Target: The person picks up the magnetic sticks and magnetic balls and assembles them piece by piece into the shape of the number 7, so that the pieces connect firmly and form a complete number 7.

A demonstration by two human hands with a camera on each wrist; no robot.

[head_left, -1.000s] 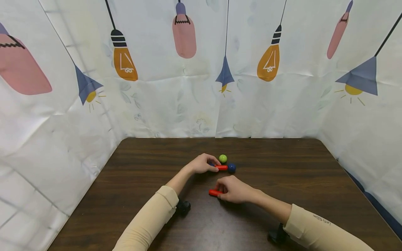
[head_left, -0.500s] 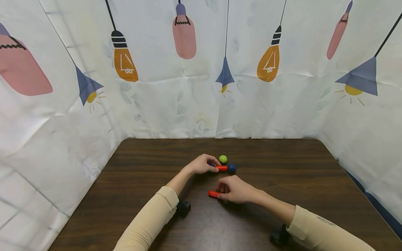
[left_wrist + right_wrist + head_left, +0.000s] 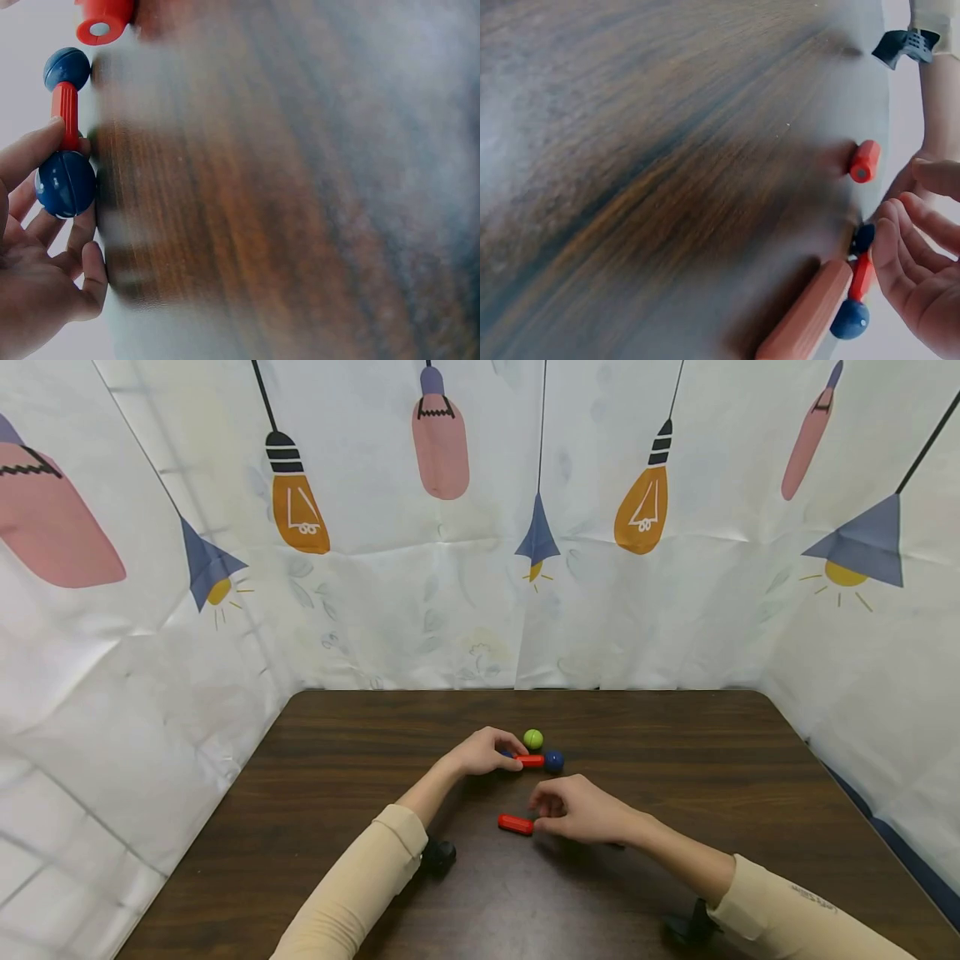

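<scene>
My left hand (image 3: 483,753) holds a short red toy rod (image 3: 531,762) between thumb and fingers. Blue balls sit at both its ends; the right-hand ball (image 3: 553,762) shows fully in the head view, the other ball (image 3: 66,184) in the left wrist view. Just behind is a green ball (image 3: 533,739). My right hand (image 3: 581,810) has loosely bent fingers with nothing between them, beside a loose red rod (image 3: 515,824) on the table. In the right wrist view a thicker-looking reddish rod (image 3: 806,311) lies close to the camera.
The dark wooden table (image 3: 360,752) has a white patterned cloth (image 3: 420,610) standing behind and along its sides. Black wrist devices hang under both cream sleeves, the left device (image 3: 438,857) near the table's middle and the right device (image 3: 690,927) nearer the front.
My right hand has let go of the loose red rod and moved slightly right and up, leaving it on the table. The left hand and its rod stay where they were.
</scene>
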